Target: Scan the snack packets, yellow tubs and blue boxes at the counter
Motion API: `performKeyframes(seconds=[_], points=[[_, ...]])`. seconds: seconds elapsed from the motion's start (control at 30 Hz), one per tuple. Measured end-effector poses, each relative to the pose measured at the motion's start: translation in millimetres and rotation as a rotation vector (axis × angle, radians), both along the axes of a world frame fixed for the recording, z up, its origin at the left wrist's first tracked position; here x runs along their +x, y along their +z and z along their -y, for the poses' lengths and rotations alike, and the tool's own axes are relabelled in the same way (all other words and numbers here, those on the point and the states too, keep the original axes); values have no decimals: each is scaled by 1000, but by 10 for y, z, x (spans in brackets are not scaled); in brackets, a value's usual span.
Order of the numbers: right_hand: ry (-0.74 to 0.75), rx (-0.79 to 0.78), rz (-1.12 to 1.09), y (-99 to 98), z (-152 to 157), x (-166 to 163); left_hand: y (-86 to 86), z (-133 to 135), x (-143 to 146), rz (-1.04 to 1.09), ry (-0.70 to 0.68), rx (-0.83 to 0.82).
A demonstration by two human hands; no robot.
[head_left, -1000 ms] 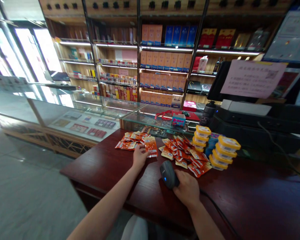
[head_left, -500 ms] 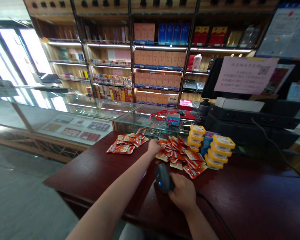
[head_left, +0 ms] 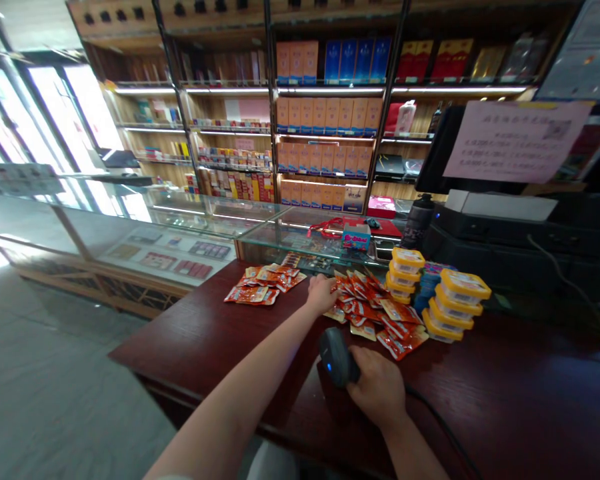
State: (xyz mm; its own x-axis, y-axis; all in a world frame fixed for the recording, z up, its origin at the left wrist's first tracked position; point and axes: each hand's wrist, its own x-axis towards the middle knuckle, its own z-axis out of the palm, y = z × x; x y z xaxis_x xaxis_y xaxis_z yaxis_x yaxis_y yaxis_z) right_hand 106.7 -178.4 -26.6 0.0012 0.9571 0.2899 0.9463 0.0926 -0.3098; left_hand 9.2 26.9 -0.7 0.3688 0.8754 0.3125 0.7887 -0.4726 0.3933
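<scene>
My left hand (head_left: 323, 294) reaches to the left edge of a heap of small orange-red foil packets (head_left: 363, 303), its fingers bent against a packet there. The fingertips are partly hidden. Closer to me, my right hand (head_left: 380, 387) is wrapped round the handle of a dark barcode scanner (head_left: 337, 358), whose blue light is lit and whose cable trails off to the lower right. A smaller group of the same packets (head_left: 266, 285) lies left of my left hand, apart from it.
Stacked yellow-lidded tubs (head_left: 454, 307) stand right of the heap, with a second stack (head_left: 404, 277) behind it. Beyond the dark wooden desk (head_left: 195, 340) are a glass display counter (head_left: 215, 230) and a small blue-pink box (head_left: 356, 237). A monitor (head_left: 437, 150) bearing a pink notice rises at the right.
The camera view has shifted slightly, so the scene sits further right. Both hands keep nearly the same places relative to the heap; the scanner stays in my right hand.
</scene>
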Motion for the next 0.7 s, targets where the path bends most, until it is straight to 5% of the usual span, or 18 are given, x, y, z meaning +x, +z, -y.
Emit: performKeyframes(seconds=[0.3,0.53,0.7], points=[[-24,-28,32,2,15,-28,-16,-315,-734,-93,351,92],[-51,-78,36,24,-16,-50,-24,-663,-877,-272,212,128],[-32,-77,32,23,-33,-38,17,-772,-955,-280,240,49]])
